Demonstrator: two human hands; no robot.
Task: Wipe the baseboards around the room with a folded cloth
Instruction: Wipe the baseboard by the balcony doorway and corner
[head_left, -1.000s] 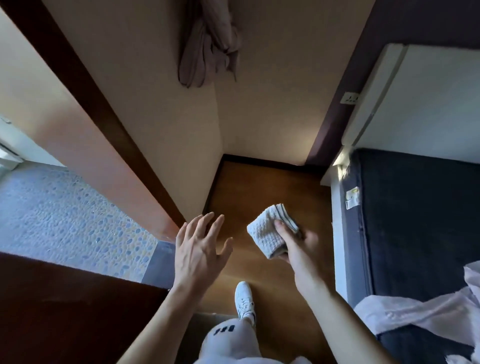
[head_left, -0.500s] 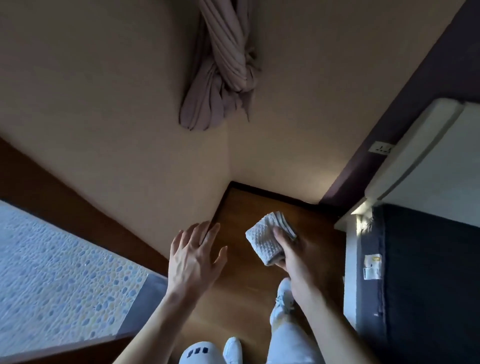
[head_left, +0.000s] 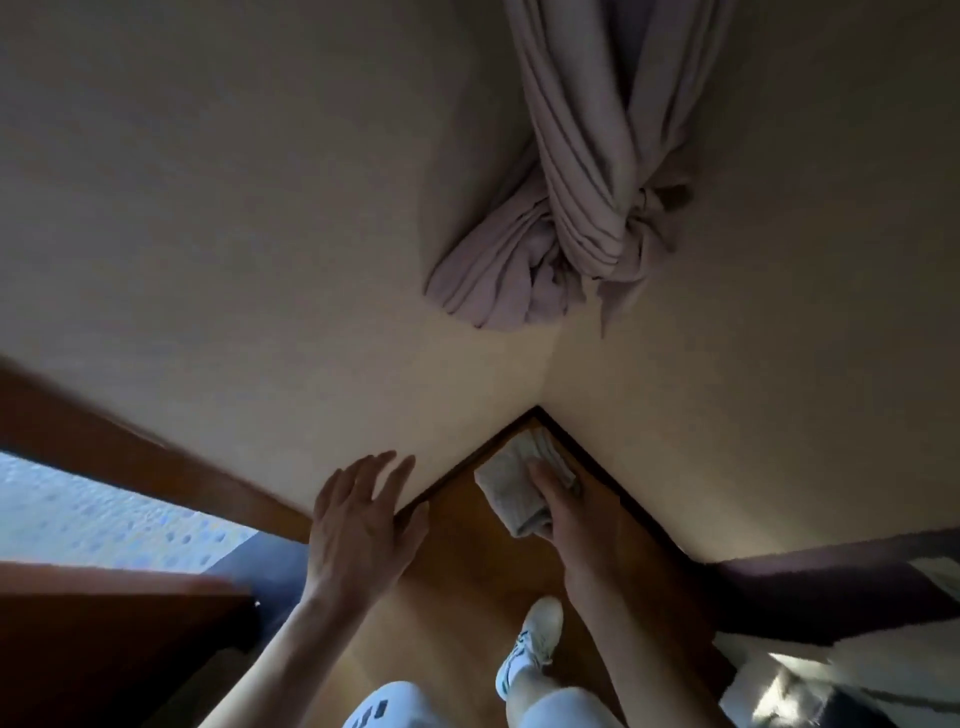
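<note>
My right hand (head_left: 582, 514) grasps the folded pale grey waffle-textured cloth (head_left: 511, 486), thumb on top and the other fingers hidden beneath it. The cloth sits low in the corner where the two cream walls (head_left: 260, 234) meet, close against the dark brown baseboard (head_left: 597, 465) that runs along the foot of the right-hand wall; whether cloth and baseboard actually touch, I cannot tell. My left hand (head_left: 358, 525) is released and holds nothing: fingers spread, fingertips lying over the lower edge of the left-hand wall and the baseboard strip there. Both forearms extend from the bottom of the view toward the corner. The floor (head_left: 457, 597) beneath them is polished orange-brown wood. One white sneaker (head_left: 532, 642) stands on it below the right wrist, and pale trousers with dark markings fill the bottom edge. A mauve knotted curtain (head_left: 566, 228) hangs down the corner above the cloth, its lowest folds well clear of it. To the left, a brown wooden frame (head_left: 145, 462) borders a blue speckled surface (head_left: 93, 519), blurred.
</note>
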